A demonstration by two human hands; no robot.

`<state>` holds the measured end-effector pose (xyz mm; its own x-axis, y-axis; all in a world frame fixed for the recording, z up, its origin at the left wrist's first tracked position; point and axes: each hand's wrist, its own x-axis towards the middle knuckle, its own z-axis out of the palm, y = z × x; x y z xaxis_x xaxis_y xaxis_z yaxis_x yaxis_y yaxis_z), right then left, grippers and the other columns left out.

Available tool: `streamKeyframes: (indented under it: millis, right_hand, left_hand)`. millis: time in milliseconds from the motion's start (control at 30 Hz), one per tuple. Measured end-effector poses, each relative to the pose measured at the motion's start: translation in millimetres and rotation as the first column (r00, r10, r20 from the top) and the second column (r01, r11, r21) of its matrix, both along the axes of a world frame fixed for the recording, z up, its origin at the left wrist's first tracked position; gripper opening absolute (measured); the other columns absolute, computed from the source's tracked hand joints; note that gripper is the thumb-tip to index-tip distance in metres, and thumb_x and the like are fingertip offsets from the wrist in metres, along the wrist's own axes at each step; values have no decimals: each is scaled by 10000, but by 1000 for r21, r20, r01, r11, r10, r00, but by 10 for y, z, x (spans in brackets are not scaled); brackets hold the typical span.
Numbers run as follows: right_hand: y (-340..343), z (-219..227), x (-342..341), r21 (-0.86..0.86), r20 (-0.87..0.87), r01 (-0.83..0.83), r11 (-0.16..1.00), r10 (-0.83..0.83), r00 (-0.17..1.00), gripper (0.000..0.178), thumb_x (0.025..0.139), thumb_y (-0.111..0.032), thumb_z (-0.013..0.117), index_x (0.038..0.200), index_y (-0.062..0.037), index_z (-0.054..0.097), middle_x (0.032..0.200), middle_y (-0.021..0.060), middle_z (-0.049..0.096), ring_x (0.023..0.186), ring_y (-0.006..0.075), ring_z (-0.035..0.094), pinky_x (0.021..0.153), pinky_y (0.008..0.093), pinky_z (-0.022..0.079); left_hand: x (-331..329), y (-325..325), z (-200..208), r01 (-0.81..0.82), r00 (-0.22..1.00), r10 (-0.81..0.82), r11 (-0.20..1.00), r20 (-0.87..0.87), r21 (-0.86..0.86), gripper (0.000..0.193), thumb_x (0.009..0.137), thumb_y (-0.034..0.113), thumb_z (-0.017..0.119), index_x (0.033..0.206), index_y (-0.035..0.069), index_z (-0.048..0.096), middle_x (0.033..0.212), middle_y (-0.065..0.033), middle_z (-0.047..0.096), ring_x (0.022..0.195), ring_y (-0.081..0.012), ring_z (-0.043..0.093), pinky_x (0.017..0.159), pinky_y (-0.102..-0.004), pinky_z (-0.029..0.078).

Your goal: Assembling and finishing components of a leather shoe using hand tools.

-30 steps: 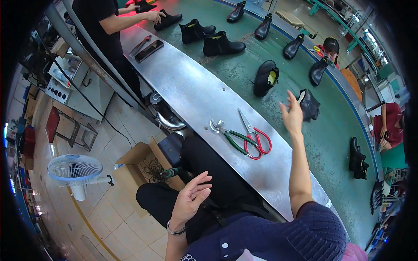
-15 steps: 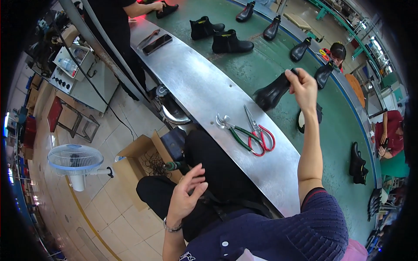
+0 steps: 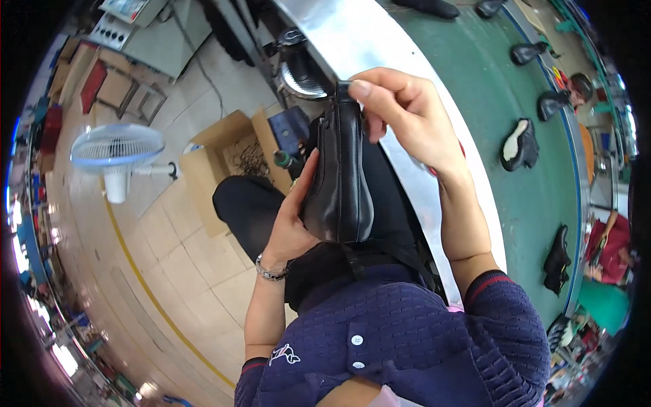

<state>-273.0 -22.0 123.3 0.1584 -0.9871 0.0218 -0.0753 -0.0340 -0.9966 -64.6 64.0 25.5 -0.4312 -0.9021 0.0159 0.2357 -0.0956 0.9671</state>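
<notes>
A black leather ankle boot is upright above my lap, its rounded end toward me and its narrow top away. My left hand cups its left side low down, with some fingers hidden behind the leather. At the top edge, my right hand pinches the boot between thumb and fingers. Beneath my right forearm lies a metal worktop. Bits of red handle show there beside the forearm; the rest of that tool is hidden.
A green belt to the right carries several black boots, one with a pale underside. Left of my knees stand an open cardboard box with thin scraps inside and a fan. A person in red sits beyond the belt.
My right hand has brought the boot from over the belt to above my lap. My left hand, formerly empty, now holds its side. The view has shifted left and down.
</notes>
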Motion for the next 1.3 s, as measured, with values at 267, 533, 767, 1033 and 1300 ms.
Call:
streamKeyframes:
  millis: [267, 533, 767, 1033, 1300]
  right_hand:
    - [236, -1414, -814, -241, -881, 121, 963, -270, 389, 462, 873, -269, 700, 1274, -67, 593, 1109, 183, 642, 999, 321, 625, 884, 409, 487]
    - [372, -1620, -903, -223, -959, 73, 972, -233, 159, 524, 889, -247, 640, 1351, -26, 530, 1106, 205, 621, 973, 345, 608, 854, 437, 472]
    - [397, -1045, -491, 222, -276, 244, 944, -179, 944, 364, 1001, -260, 488, 1232, 11, 566, 862, 73, 648, 780, 140, 596, 746, 297, 459]
    - [416, -72, 308, 575, 159, -376, 727, 352, 923, 633, 997, -100, 469, 1551, -75, 162, 1046, 166, 671, 865, 181, 634, 763, 278, 461]
    - [-215, -71, 627, 784, 270, -471, 404, 462, 845, 599, 1033, -123, 438, 1550, -88, 138, 1199, 221, 628, 1045, 249, 649, 910, 329, 506]
  left_hand:
    - [522, 522, -99, -320, 930, 274, 931, 246, 173, 1041, 648, 30, 883, 1503, 20, 290, 1432, -112, 473, 1286, -206, 488, 1080, -339, 389]
    - [969, 589, 30, -405, 902, 414, 709, 123, 577, 494, 807, 156, 783, 1216, -1, 553, 1077, -56, 646, 954, -148, 620, 903, -303, 477]
    - [558, 64, 212, -356, 930, 266, 817, 252, 454, 615, 886, 301, 727, 1320, -24, 439, 1142, -92, 600, 1009, -155, 584, 896, -289, 473]
    - [525, -67, -16, -337, 836, 230, 931, 498, 137, 693, 953, 317, 633, 1466, -26, 316, 1335, -155, 531, 1163, -185, 528, 1000, -312, 411]
    - [434, -547, -123, -465, 883, 452, 814, 122, 347, 481, 1008, 213, 528, 1433, 10, 434, 1348, -74, 552, 1177, -131, 529, 1029, -284, 385]
